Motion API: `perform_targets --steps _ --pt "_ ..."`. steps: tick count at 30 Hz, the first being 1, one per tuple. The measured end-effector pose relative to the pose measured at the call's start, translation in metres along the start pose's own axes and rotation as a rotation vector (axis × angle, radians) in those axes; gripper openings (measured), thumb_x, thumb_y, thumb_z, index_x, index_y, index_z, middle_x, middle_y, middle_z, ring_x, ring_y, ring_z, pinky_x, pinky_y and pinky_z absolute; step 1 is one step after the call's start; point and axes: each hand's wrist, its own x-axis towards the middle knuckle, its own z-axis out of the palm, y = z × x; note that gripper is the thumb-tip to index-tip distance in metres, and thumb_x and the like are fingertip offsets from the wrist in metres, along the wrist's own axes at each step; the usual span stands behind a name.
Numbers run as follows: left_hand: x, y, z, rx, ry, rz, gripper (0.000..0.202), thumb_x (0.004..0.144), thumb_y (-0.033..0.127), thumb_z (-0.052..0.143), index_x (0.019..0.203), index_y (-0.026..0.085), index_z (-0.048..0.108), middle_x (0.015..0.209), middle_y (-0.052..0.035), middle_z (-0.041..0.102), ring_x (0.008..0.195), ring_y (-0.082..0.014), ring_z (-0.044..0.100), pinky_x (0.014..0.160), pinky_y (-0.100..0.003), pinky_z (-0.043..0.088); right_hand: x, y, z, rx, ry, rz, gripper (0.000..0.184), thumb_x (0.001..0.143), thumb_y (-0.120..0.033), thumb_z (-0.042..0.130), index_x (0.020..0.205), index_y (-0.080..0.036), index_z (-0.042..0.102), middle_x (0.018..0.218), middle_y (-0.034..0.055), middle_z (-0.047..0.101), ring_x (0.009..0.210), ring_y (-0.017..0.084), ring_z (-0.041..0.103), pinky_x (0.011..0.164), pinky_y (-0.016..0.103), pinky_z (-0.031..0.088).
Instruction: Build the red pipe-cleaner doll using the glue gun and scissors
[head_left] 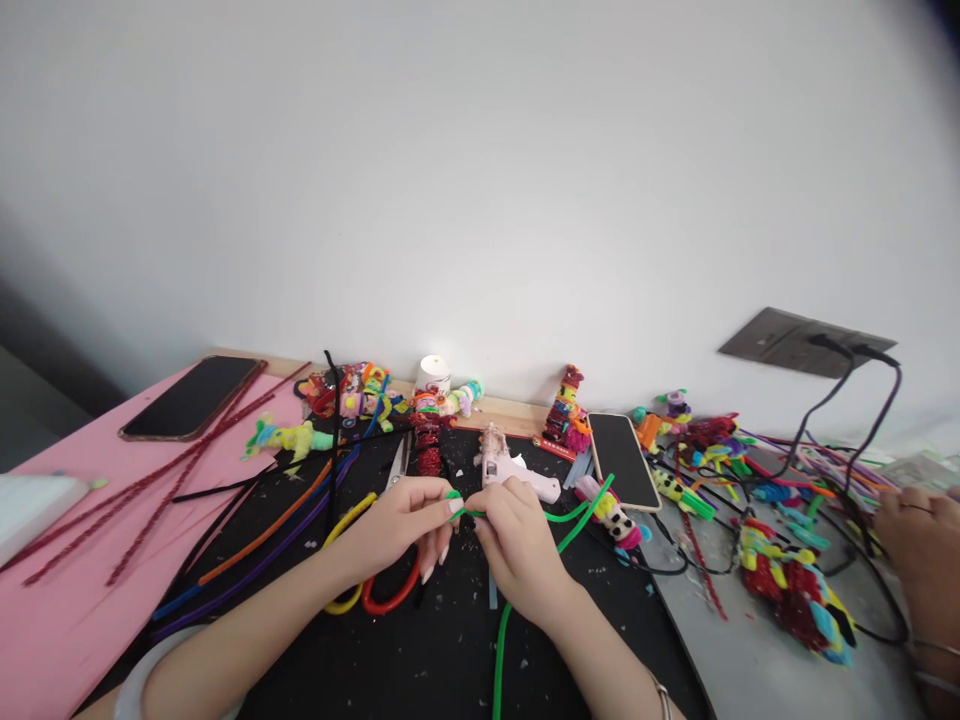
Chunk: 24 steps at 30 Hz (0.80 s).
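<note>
A green pipe cleaner (504, 640) runs between my two hands, with long ends trailing to the right and down the black mat. My left hand (416, 520) pinches a small green curled end of it between thumb and finger. Close beside it, my right hand (514, 540) is closed on the same pipe cleaner. Under my left hand lie scissors with red and yellow handles (391, 608), partly hidden by the hand and wrist. Just beyond my hands are a pale pink glue gun (517, 472) and a dark red tinsel figure (428, 445).
Left, a phone (193, 398) and red pipe cleaners (161, 478) lie on a pink board (45, 620). Colourful pipe-cleaner figures (795, 590) and a second phone (624, 460) are right. Black cables hang from a wall socket (806, 342). Another person's hand (919, 540) is far right.
</note>
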Motion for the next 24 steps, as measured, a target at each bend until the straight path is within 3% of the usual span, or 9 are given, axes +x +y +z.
perform_targets --steps 9,15,24 --pt "0.002 -0.001 -0.005 -0.077 -0.040 -0.070 0.033 0.084 0.042 0.060 0.068 0.015 0.052 0.054 0.0018 0.062 0.037 -0.0071 0.052 0.038 -0.018 0.040 0.006 0.003 -0.005 0.039 0.049 0.015 0.026 0.091 -0.018 0.044 0.088 -0.027 0.068 0.074 0.0052 0.063 0.071 0.018 0.055 0.060 0.035 0.041" --pt "0.002 0.000 -0.009 -0.092 -0.065 -0.084 0.027 0.085 0.038 0.059 0.073 0.014 0.055 0.057 0.0010 0.063 0.040 -0.0080 0.054 0.041 -0.018 0.042 0.006 0.004 -0.005 0.144 0.186 -0.023 0.034 0.092 -0.026 0.041 0.077 -0.031 0.072 0.081 0.0068 0.067 0.074 0.018 0.062 0.058 0.039 0.042" --pt "0.001 0.003 -0.011 -0.022 -0.109 -0.026 0.030 0.085 0.040 0.059 0.070 0.015 0.052 0.053 0.0023 0.061 0.037 -0.0072 0.053 0.040 -0.018 0.041 0.010 -0.001 -0.012 0.209 0.122 -0.013 0.035 0.091 -0.019 0.041 0.085 -0.033 0.072 0.085 0.0075 0.068 0.080 0.020 0.064 0.060 0.040 0.044"
